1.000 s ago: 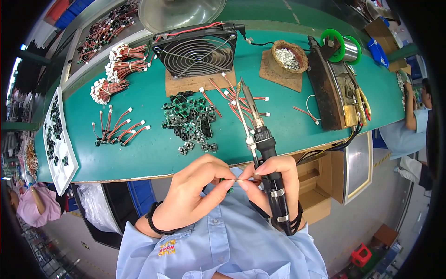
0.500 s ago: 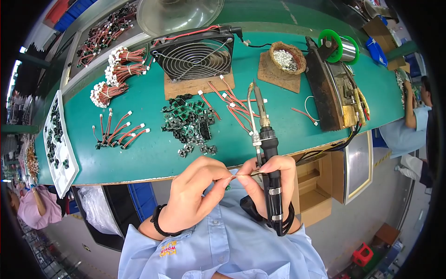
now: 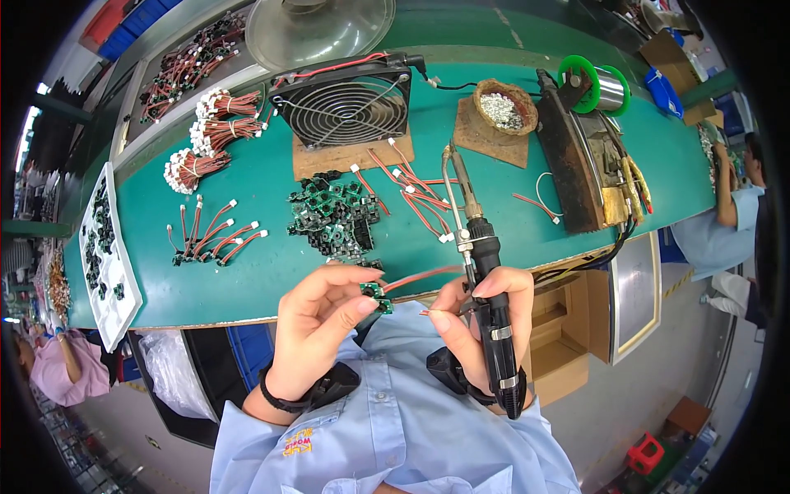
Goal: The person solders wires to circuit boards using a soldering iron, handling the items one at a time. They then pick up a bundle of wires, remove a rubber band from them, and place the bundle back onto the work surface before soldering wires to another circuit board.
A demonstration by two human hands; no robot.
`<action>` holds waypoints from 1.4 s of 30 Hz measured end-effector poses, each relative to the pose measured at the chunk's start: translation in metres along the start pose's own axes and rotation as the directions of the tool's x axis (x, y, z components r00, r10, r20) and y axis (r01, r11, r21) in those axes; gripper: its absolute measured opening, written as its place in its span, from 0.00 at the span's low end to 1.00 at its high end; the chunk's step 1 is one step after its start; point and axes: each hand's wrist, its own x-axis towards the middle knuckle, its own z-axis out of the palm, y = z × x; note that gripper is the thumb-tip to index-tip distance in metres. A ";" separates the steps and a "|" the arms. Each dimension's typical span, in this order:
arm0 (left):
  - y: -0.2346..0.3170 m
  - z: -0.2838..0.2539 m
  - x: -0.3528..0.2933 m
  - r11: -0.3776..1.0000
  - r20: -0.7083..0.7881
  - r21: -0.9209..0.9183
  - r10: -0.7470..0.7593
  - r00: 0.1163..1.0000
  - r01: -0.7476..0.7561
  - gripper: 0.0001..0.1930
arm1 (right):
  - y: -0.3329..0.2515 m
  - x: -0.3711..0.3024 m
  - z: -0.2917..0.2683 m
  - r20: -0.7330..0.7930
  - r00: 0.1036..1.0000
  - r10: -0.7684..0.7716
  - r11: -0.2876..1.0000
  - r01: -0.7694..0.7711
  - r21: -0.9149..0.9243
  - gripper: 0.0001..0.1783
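Note:
My left hand [image 3: 317, 325] pinches a small green circuit board [image 3: 377, 298] between thumb and fingertips, just in front of the bench edge. Reddish-brown wires [image 3: 420, 276] run from beside the board toward my right hand [image 3: 485, 317]. That hand is wrapped round the black handle of a soldering iron [image 3: 499, 346], tip pointing up and away, with a thin metal feed tube alongside. At its thumb and fingertip a short red wire end [image 3: 425, 313] sticks out toward the board. A pile of similar green boards [image 3: 333, 210] lies beyond my left hand.
Loose connector wires [image 3: 420, 193] lie beyond the iron. A black fan [image 3: 346, 107] stands at the back, beside a bowl of metal bits [image 3: 502, 111]. Wired boards [image 3: 214, 239] and a white tray [image 3: 123, 305] lie left; a solder spool [image 3: 609, 89] stands right. Another person [image 3: 728, 214] works far right.
My hands have drawn apart, the left moving left and slightly up. The board in my left fingers, mostly hidden before, now shows. The iron has shifted slightly right with my right hand.

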 end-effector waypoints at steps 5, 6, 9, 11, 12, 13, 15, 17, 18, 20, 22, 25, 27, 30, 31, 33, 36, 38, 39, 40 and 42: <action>-0.011 -0.002 0.007 0.950 0.107 -0.311 -0.007 0.994 0.040 0.13 | -0.004 0.002 0.007 0.053 0.999 0.005 0.999 -0.003 -0.053 0.25; -0.012 -0.002 0.007 0.920 0.149 -0.381 -0.037 0.988 0.092 0.13 | -0.005 0.003 0.008 0.070 0.997 -0.023 0.994 0.030 -0.101 0.24; -0.013 -0.004 0.008 0.857 0.223 -0.487 -0.068 0.972 0.172 0.13 | -0.005 0.003 0.010 0.113 0.991 -0.074 0.978 0.094 -0.186 0.24; -0.013 -0.004 0.007 0.795 0.293 -0.561 -0.068 0.954 0.229 0.13 | -0.005 0.001 0.010 0.131 0.990 -0.046 0.974 0.074 -0.216 0.24; -0.014 -0.003 0.007 0.796 0.292 -0.559 -0.070 0.954 0.230 0.13 | -0.006 0.000 0.010 0.137 0.990 -0.032 0.970 0.064 -0.233 0.24; -0.015 -0.003 0.007 0.773 0.309 -0.584 -0.068 0.949 0.246 0.13 | -0.007 0.000 0.011 0.136 0.990 -0.032 0.971 0.063 -0.230 0.24; -0.019 -0.003 0.007 0.722 0.343 -0.632 -0.063 0.937 0.280 0.14 | -0.008 0.001 0.014 0.164 0.986 -0.040 0.967 0.079 -0.241 0.23; -0.019 -0.003 0.007 0.714 0.350 -0.640 -0.060 0.935 0.285 0.14 | -0.009 0.002 0.015 0.174 0.984 -0.042 0.965 0.085 -0.246 0.23; -0.020 -0.003 0.007 0.704 0.356 -0.649 -0.054 0.933 0.288 0.14 | -0.009 0.003 0.014 0.190 0.980 -0.050 0.966 0.096 -0.239 0.23; -0.020 -0.003 0.008 0.694 0.363 -0.657 -0.050 0.930 0.294 0.14 | -0.010 0.004 0.014 0.224 0.972 -0.067 0.967 0.118 -0.225 0.23; -0.021 -0.004 0.008 0.703 0.369 -0.649 -0.044 0.928 0.291 0.14 | -0.010 0.005 0.014 0.220 0.973 -0.064 0.966 0.115 -0.230 0.23; -0.022 -0.006 0.008 0.705 0.375 -0.649 -0.032 0.926 0.287 0.14 | -0.009 0.004 0.016 0.220 0.974 -0.062 0.965 0.115 -0.237 0.23; -0.023 -0.006 0.009 0.695 0.390 -0.658 -0.013 0.921 0.289 0.14 | -0.004 -0.001 0.023 0.050 0.998 -0.039 0.983 0.048 -0.176 0.24; -0.022 -0.005 0.008 0.704 0.370 -0.651 -0.033 0.928 0.284 0.14 | -0.003 -0.002 0.025 -0.033 0.999 -0.025 0.989 0.020 -0.148 0.24; -0.021 -0.005 0.008 0.709 0.359 -0.647 -0.042 0.933 0.281 0.14 | -0.004 -0.002 0.024 -0.029 0.999 -0.028 0.987 0.023 -0.156 0.24; -0.021 -0.005 0.008 0.706 0.363 -0.650 -0.039 0.931 0.283 0.14 | -0.005 0.001 0.022 -0.022 0.999 -0.031 0.986 0.027 -0.162 0.24; -0.021 -0.005 0.009 0.699 0.374 -0.655 -0.033 0.927 0.289 0.14 | -0.009 0.007 0.014 0.219 0.973 -0.071 0.970 0.119 -0.213 0.24; -0.019 -0.004 0.010 0.703 0.371 -0.655 -0.023 0.928 0.279 0.14 | -0.010 0.007 0.014 0.218 0.974 -0.064 0.969 0.113 -0.219 0.24; -0.019 -0.004 0.010 0.704 0.369 -0.655 -0.017 0.929 0.273 0.14 | -0.010 0.007 0.014 0.218 0.974 -0.058 0.968 0.108 -0.226 0.24; -0.019 -0.004 0.009 0.705 0.368 -0.655 -0.017 0.930 0.272 0.14 | -0.010 0.007 0.014 0.219 0.974 -0.051 0.967 0.102 -0.231 0.23; -0.020 -0.003 0.009 0.711 0.357 -0.648 -0.036 0.933 0.275 0.14 | -0.008 0.003 0.018 0.139 0.990 -0.033 0.976 0.062 -0.207 0.24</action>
